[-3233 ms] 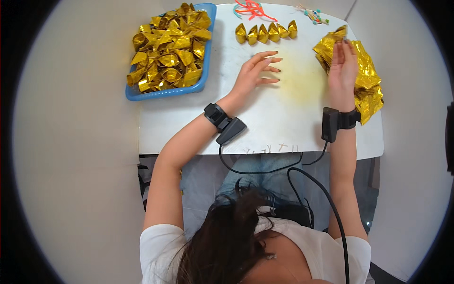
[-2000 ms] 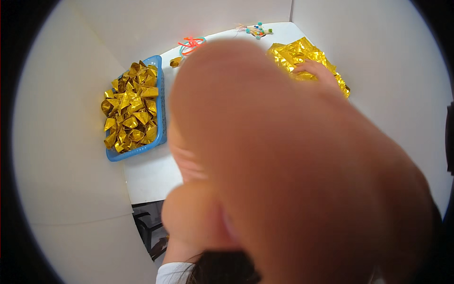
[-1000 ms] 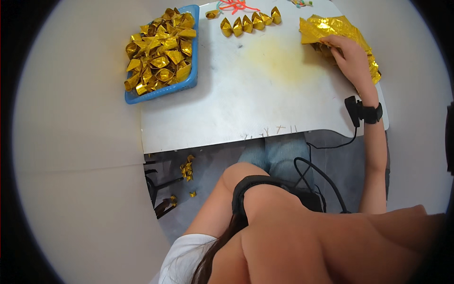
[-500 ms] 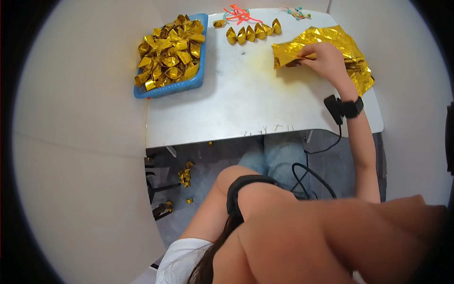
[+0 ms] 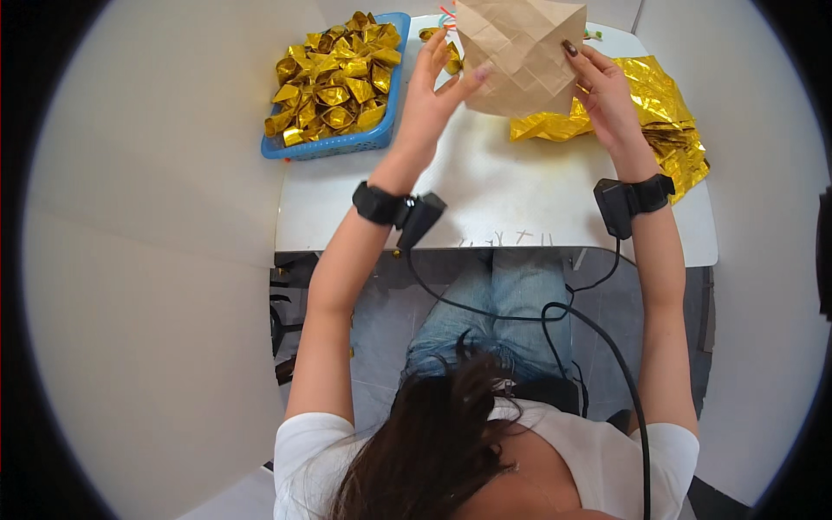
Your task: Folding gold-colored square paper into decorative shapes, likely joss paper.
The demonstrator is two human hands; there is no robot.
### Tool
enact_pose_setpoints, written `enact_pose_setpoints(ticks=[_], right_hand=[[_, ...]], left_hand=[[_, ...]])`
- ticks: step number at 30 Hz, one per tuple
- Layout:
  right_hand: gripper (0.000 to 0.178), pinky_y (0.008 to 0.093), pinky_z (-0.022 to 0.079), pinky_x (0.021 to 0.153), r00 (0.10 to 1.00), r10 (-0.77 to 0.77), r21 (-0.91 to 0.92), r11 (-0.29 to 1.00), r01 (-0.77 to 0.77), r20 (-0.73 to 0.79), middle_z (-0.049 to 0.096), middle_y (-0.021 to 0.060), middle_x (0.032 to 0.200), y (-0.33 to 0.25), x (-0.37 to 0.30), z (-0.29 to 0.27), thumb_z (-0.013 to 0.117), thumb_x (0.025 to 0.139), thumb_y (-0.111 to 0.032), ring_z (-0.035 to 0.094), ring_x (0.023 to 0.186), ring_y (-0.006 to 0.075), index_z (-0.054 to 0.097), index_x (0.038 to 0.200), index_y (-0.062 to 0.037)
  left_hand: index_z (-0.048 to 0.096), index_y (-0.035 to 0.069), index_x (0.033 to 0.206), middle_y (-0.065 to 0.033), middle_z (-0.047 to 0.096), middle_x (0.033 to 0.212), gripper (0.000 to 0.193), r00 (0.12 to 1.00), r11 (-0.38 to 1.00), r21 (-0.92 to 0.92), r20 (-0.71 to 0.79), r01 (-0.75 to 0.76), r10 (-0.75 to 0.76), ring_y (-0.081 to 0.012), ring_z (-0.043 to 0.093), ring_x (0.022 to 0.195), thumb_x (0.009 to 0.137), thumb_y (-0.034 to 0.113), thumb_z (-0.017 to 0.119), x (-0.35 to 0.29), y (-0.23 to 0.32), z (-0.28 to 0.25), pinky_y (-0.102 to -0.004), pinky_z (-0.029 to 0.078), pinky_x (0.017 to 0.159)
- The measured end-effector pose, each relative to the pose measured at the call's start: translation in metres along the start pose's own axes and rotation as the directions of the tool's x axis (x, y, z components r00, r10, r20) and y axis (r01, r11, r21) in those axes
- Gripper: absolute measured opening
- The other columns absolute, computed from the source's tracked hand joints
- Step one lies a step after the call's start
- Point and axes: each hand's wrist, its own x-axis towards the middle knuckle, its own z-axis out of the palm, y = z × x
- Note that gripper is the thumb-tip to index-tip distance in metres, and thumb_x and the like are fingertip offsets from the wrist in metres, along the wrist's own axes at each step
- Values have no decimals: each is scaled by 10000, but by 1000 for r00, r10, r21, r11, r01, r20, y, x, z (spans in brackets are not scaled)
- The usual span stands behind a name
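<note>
A creased sheet of paper (image 5: 520,56), its plain brown side showing, is held up over the far part of the table. My right hand (image 5: 609,95) grips its right edge between thumb and fingers. At the sheet's left edge is my left hand (image 5: 431,100), fingers spread, its thumb tip overlapping the paper. A stack of gold foil sheets (image 5: 663,104) lies beside my right hand. Folded gold foil pieces (image 5: 453,59) stand near my left fingers, mostly hidden by the sheet.
To the left stands a blue basket (image 5: 394,82) heaped with folded gold pieces (image 5: 338,91). Behind the sheet, orange strands (image 5: 447,17) show at the back of the white table (image 5: 364,208). Black wrist devices (image 5: 615,208) trail a cable (image 5: 620,355) across my lap.
My right hand has lifted a sheet off the gold stack, its brown side now showing. My left arm has come up from below, bringing my left hand to the sheet's left edge.
</note>
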Motion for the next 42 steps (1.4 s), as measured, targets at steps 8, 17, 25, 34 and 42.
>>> enact_pose_setpoints(ticks=[8,17,25,34,42], right_hand=[[344,204,498,703,956,292,28,956,-292,-4,658,9,956,49,6,-30,653,875,-221,618,833,63,593,1161,-38],[347,170,480,544,919,390,-230,900,-369,52,692,46,808,57,-10,-31,692,838,-189,627,634,56,608,1120,-4],[342,146,473,561,921,367,-171,923,-344,131,688,34,808,69,-4,-45,669,862,-191,597,605,29,594,1138,-2],[291,164,463,527,920,389,-252,896,-366,45,675,25,806,56,-14,-33,675,860,-224,602,613,44,622,1046,-7],[221,182,428,495,970,244,-187,953,-239,5,647,3,770,64,-23,-22,662,864,-216,583,609,27,631,969,-25]], left_hand=[[637,6,1118,-52,694,908,377,854,872,68,178,485,-489,-63,636,771,855,273,676,16,-50,-8,-188,470,641],[559,6,1193,-71,703,887,364,785,805,4,221,593,-579,-56,645,757,874,161,645,11,-75,-20,-181,474,649],[479,8,1258,-90,701,892,392,808,821,-79,254,565,-532,-85,661,775,899,115,595,12,-86,-25,-193,488,685],[418,18,1328,-92,669,1035,463,787,863,87,375,497,-490,-111,648,909,917,157,580,4,-71,-19,-237,504,782],[333,78,1415,-112,498,1308,546,740,734,-293,538,613,-403,-138,551,1106,931,201,553,-11,-62,11,-280,479,888]])
